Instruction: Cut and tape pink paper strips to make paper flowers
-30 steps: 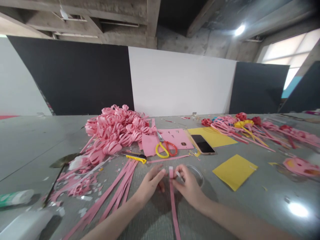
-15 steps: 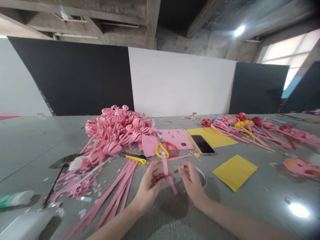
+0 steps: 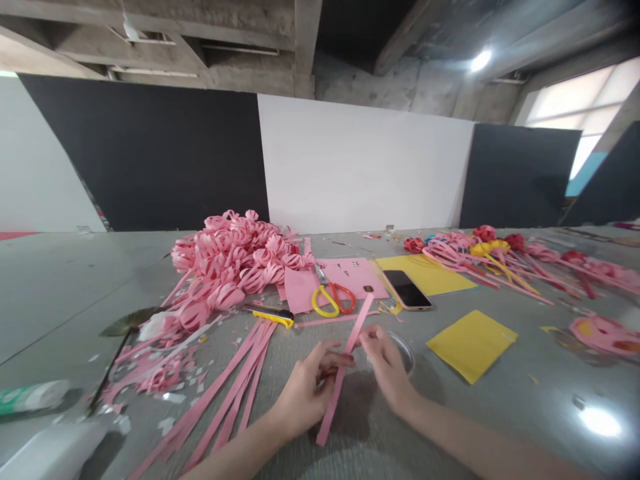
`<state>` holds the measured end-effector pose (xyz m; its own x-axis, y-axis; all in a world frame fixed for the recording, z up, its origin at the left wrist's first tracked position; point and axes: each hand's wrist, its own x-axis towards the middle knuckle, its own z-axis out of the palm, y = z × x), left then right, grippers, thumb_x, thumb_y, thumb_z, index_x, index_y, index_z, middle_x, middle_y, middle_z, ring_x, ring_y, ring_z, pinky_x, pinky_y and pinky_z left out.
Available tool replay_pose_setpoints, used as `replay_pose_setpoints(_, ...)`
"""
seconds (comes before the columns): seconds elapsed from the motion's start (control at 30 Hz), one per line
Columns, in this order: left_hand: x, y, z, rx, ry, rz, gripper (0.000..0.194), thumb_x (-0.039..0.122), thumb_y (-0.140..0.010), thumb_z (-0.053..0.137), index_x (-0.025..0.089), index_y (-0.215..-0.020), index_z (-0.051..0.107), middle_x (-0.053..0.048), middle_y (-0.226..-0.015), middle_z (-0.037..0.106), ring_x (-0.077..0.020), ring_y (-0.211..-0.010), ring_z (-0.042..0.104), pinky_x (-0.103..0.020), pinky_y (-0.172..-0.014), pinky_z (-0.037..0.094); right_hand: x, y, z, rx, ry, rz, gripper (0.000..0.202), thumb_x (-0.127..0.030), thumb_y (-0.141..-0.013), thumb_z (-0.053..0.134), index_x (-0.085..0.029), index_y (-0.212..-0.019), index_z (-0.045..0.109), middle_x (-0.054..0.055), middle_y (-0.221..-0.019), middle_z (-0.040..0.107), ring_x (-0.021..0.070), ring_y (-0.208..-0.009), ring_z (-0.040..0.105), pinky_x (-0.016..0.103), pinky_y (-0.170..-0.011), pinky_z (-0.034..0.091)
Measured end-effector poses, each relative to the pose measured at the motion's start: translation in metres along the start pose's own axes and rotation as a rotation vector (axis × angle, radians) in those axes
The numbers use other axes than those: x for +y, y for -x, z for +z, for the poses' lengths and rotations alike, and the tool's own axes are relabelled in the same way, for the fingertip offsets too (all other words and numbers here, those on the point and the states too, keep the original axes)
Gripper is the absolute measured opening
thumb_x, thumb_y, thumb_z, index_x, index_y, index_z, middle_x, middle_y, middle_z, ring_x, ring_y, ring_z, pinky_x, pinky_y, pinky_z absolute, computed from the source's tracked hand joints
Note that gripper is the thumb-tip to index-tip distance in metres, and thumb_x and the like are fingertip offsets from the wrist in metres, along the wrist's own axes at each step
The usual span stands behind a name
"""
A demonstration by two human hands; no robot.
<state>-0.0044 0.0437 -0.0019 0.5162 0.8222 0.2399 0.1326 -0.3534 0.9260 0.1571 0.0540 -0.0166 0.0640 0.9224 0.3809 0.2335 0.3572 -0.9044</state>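
Note:
A narrow pink paper strip [image 3: 331,413] slants between my two hands, its upper end near the scissors' handles and its lower end above the grey table. My left hand [image 3: 311,381] has its fingers closed around the strip's middle. Against the strip's upper part, my right hand [image 3: 384,360] pinches with thumb and fingertips. Just behind my right hand lies a round, ring-like object [image 3: 407,353], partly covered by the hand. Scissors [image 3: 334,297] with one yellow and one red handle rest on pink paper [image 3: 300,290] beyond the hands.
A yellow cutter [image 3: 275,315] and long pink strips [image 3: 233,393] lie left, below a heap of pink paper loops [image 3: 235,257]. On the right are a phone [image 3: 407,290], a yellow sheet [image 3: 473,345] and pink, red and yellow paper pieces [image 3: 450,247].
The strip has turned to a longer slant, its top leaning right and its lower end nearer me. My left hand has shifted slightly nearer and right.

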Motion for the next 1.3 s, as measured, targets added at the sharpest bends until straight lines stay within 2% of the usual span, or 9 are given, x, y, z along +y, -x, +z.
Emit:
replay_pose_setpoints(0.2,0.007,0.001,0.0,-0.027,-0.035,0.016,0.037,0.005,-0.071,0.039,0.019,-0.104,0.048,-0.004,-0.091,0.062,-0.0134,-0.083,0.057,-0.023,-0.074,0.042,0.005,-0.002,0.001,-0.05,0.071,-0.026,0.016,-0.028,-0.075,0.052,-0.02,-0.075,0.039,-0.003,-0.066,0.05,0.0134,-0.062,0.052,0.024,-0.057,0.04)
replay_pose_setpoints(0.37,0.004,-0.004,-0.005,0.303,0.1,-0.048,0.019,0.017,-0.075,0.045,0.018,-0.094,0.047,-0.002,-0.08,0.058,-0.0144,-0.076,0.056,-0.024,-0.067,0.042,0.002,0.002,0.002,-0.178,0.169,-0.113,0.014,-0.018,-0.073,0.054,-0.02,-0.075,0.04,-0.002,-0.07,0.05,0.0136,-0.065,0.05,0.025,-0.061,0.038)
replay_pose_setpoints(0.43,0.003,-0.008,-0.009,0.352,0.174,-0.106,0.015,0.026,-0.076,0.046,0.016,-0.087,0.049,-0.002,-0.076,0.056,-0.0135,-0.07,0.054,-0.022,-0.061,0.041,-0.001,0.006,0.003,-0.227,0.244,-0.198,0.016,-0.014,-0.071,0.055,-0.02,-0.075,0.041,-0.001,-0.072,0.049,0.0143,-0.068,0.048,0.025,-0.063,0.037)
replay_pose_setpoints(0.57,0.003,-0.011,-0.011,0.276,0.255,-0.157,0.021,0.033,-0.075,0.049,0.015,-0.083,0.055,0.0,-0.072,0.056,-0.0118,-0.064,0.051,-0.021,-0.058,0.039,-0.004,0.013,0.005,-0.38,0.315,-0.381,0.022,-0.007,-0.066,0.058,-0.02,-0.072,0.042,-0.001,-0.075,0.048,0.0158,-0.077,0.045,0.028,-0.072,0.035)
replay_pose_setpoints(0.77,0.0,-0.01,-0.007,0.304,0.267,-0.149,0.018,0.03,-0.07,0.055,0.013,-0.074,0.059,0.0,-0.066,0.056,-0.0095,-0.056,0.046,-0.019,-0.052,0.036,-0.009,0.013,0.004,-0.474,0.358,-0.348,0.026,-0.005,-0.064,0.061,-0.02,-0.073,0.042,-0.001,-0.077,0.047,0.0163,-0.082,0.044,0.025,-0.07,0.035)
replay_pose_setpoints(0.93,-0.004,-0.009,-0.01,0.258,0.4,-0.135,0.018,0.019,-0.068,0.048,0.014,-0.081,0.06,0.002,-0.058,0.053,-0.0091,-0.052,0.044,-0.019,-0.051,0.034,-0.008,0.012,0.005,-0.433,0.366,-0.295,0.026,-0.005,-0.064,0.06,-0.02,-0.074,0.042,-0.002,-0.076,0.047,0.0157,-0.079,0.044,0.024,-0.066,0.035)
replay_pose_setpoints(1.03,-0.004,-0.008,-0.01,0.243,0.397,-0.108,0.019,0.024,-0.072,0.047,0.015,-0.085,0.058,0.003,-0.055,0.051,-0.0093,-0.051,0.044,-0.02,-0.051,0.033,-0.006,0.011,0.006,-0.432,0.362,-0.273,0.026,-0.005,-0.064,0.06,-0.02,-0.075,0.042,-0.002,-0.075,0.048,0.0156,-0.078,0.045,0.024,-0.066,0.035)
replay_pose_setpoints(1.2,-0.002,-0.012,-0.009,0.315,0.234,-0.171,0.021,0.034,-0.071,0.054,0.014,-0.066,0.053,0.005,-0.049,0.043,-0.0076,-0.047,0.039,-0.018,-0.047,0.031,-0.009,0.011,0.005,-0.467,0.368,-0.317,0.024,-0.007,-0.065,0.06,-0.019,-0.074,0.042,-0.001,-0.074,0.047,0.0152,-0.076,0.045,0.024,-0.066,0.036)
replay_pose_setpoints(1.3,-0.003,-0.013,-0.009,0.304,0.207,-0.21,0.024,0.035,-0.07,0.055,0.014,-0.06,0.051,0.006,-0.049,0.041,-0.0072,-0.046,0.038,-0.018,-0.046,0.029,-0.013,0.011,0.003,-0.421,0.353,-0.366,0.014,-0.015,-0.072,0.055,-0.019,-0.077,0.044,0.0,-0.075,0.048,0.0156,-0.076,0.045,0.027,-0.07,0.037)
